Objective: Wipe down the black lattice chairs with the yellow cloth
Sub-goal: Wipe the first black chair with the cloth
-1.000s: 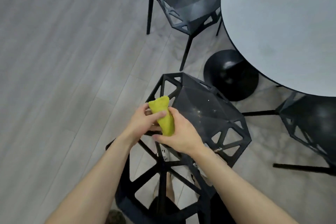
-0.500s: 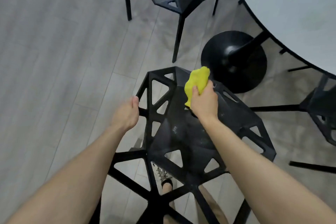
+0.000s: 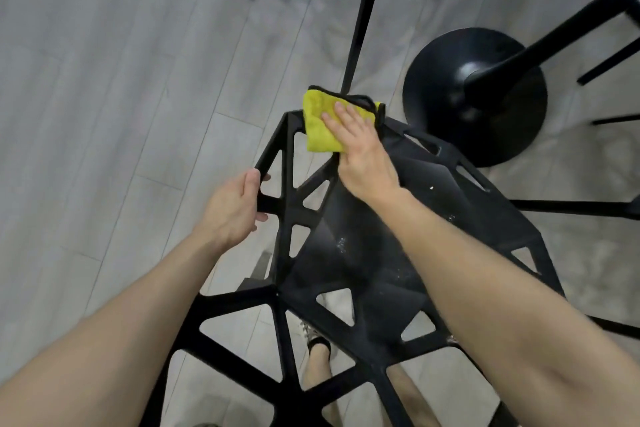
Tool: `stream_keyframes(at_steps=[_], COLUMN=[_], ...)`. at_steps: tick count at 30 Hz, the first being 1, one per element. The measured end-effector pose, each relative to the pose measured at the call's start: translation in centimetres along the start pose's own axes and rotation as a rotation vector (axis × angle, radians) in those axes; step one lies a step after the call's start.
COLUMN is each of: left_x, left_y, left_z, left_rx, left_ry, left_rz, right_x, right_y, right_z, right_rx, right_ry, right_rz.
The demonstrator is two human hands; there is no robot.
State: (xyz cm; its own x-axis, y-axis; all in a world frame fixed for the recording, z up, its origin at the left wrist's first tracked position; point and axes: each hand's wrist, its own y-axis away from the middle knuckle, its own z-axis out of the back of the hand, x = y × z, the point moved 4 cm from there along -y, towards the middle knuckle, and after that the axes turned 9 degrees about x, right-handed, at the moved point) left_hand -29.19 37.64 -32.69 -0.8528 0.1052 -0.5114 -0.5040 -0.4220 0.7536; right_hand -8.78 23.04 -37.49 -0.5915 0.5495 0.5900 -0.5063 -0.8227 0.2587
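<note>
- Head view: a person leans over the nearest black lattice chair (image 3: 363,253). The yellow cloth (image 3: 318,125) lies at the far left corner of its seat, part of it hanging over the front rim.
- Their right hand (image 3: 360,156) lies flat on the cloth, fingers straight and spread a little, so it presses the cloth rather than clutching it.
- Their left hand (image 3: 232,211) is wrapped round a bar of the chair's left side frame, thumb on top and fingertips curling underneath. It looks like a brace.
- Pale specks (image 3: 341,243) dot the seat nearer the person, well apart from the cloth, so I'd say the seat wipe has barely begun.
- To do it well, I'd press evenly with the flat palm and draw the cloth back in overlapping strokes. That should herd the specks to one edge instead of through the triangular gaps.
- The bracing grip matters, since a light chair could skid on the grey floor (image 3: 104,80).
- A second chair (image 3: 363,10) stands beyond, beside the round table base (image 3: 474,97), and judging by the task it awaits its turn.
</note>
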Motion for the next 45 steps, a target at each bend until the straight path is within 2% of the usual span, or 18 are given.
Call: stream_keyframes(at_steps=[3,5,7,10,12,16,18,20,23,25,28,31,35,37,38,42,43,45], left_x=[-0.2,-0.4,-0.6,-0.7,-0.9,-1.1,-1.1,-1.1,-1.1,-1.1,-1.2,-1.4,-1.4,-1.5,-1.6,-1.5,-1.6,-1.7], left_y=[0.2,0.2,0.3,0.5,0.6,0.6,0.6,0.6,0.6,0.6,0.6,0.6,0.8,0.8,0.8,0.7,0.8,0.8], left_z=[0.0,0.0,0.0,0.1,0.0,0.0,0.0,0.1,0.1,0.1,0.1,0.1,0.3,0.2,0.2,0.4,0.3,0.4], left_rx=[-0.008,-0.006,-0.004,0.000,-0.001,-0.020,-0.016,-0.015,-0.015,-0.016,-0.009,0.002,0.003,0.002,0.001,-0.005,-0.006,-0.007], left_ry=[-0.015,-0.011,-0.003,0.007,-0.015,-0.084,-0.087,-0.065,-0.041,-0.054,-0.060,-0.048,-0.025,-0.035,-0.037,-0.049,-0.047,-0.035], left_rz=[0.013,0.014,0.011,0.014,0.009,0.008,0.007,0.008,0.007,0.009,0.004,0.002,0.011,0.004,0.003,0.004,0.001,-0.003], right_x=[-4.5,-2.6,0.7,3.5,1.8,-1.7,-0.3,1.8,2.3,-0.6,-4.1,-1.1,3.6,1.4,-0.3,-1.7,0.1,4.7], right_y=[-1.7,-2.4,0.3,7.8,8.6,3.0,3.9,7.6,12.3,10.6,4.7,4.8,14.0,13.8,12.0,3.9,3.8,5.9], right_z=[3.1,2.5,-0.2,-4.2,-3.4,0.6,-1.0,-4.5,-7.1,-4.3,0.9,-1.3,-9.0,-7.0,-5.2,-0.6,-1.7,-5.5], right_rx=[-0.041,-0.087,-0.110,0.063,0.101,-0.009,-0.081,-0.051,0.164,0.163,-0.058,-0.174,0.167,0.193,0.110,-0.195,-0.224,-0.127], right_ry=[0.042,-0.019,-0.073,0.027,0.097,0.113,0.042,0.012,0.114,0.184,0.168,0.112,0.202,0.257,0.254,0.118,0.067,0.006], right_rz=[-0.233,-0.312,-0.239,-0.004,0.092,0.022,-0.095,-0.131,0.138,0.232,-0.038,-0.264,0.087,0.199,0.152,-0.352,-0.387,-0.245])
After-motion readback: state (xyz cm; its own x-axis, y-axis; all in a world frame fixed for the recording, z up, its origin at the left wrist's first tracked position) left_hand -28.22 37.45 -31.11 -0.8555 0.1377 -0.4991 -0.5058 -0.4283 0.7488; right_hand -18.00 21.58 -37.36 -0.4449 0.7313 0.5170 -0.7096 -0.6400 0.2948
